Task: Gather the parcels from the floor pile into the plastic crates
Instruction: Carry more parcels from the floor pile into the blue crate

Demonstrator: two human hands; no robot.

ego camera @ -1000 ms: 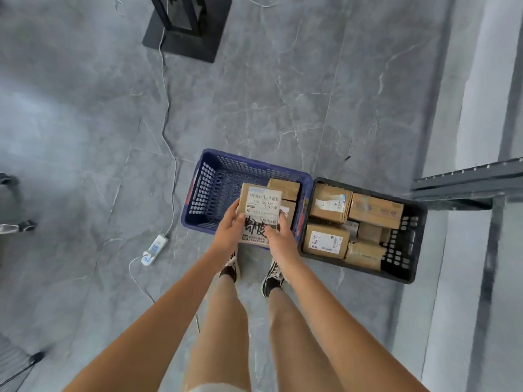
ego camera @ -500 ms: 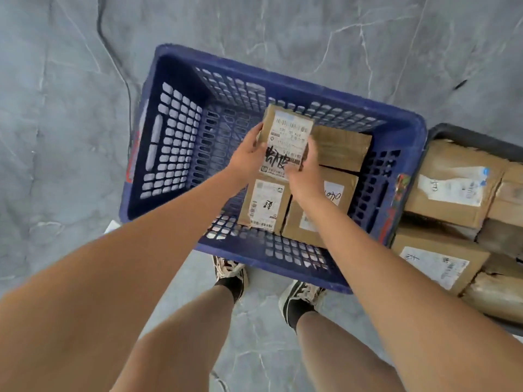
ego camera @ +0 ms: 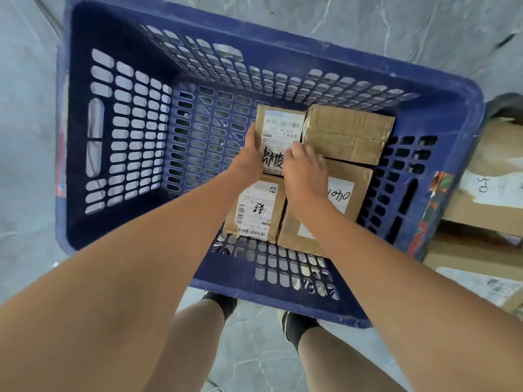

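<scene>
1. Labelled cardboard parcel [ego camera: 278, 137]: brown, white barcode label, black marker scrawl, inside the blue slotted crate [ego camera: 119, 137], at 9 o'clock of a taped parcel [ego camera: 346, 134].
2. Left hand [ego camera: 249, 162] and right hand [ego camera: 304, 171] grip its sides, fingers curled.

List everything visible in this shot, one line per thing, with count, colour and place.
blue plastic crate: 1, dark blue, perforated, on the floor, centre of view.
held parcel: 1, brown cardboard with white label, inside the blue crate, gripped on both sides.
other parcels in the blue crate: 3, brown cardboard; one right of the held parcel, two nearer the person.
black crate: 1, only a corner shows, right edge.
parcels at right: several, brown with white labels, exact count unclear.
floor: grey marbled tiles.
left hand: 1, on the held parcel's left edge.
right hand: 1, on its right edge.
legs and shoes: 2, dark socks, below the crate.
</scene>
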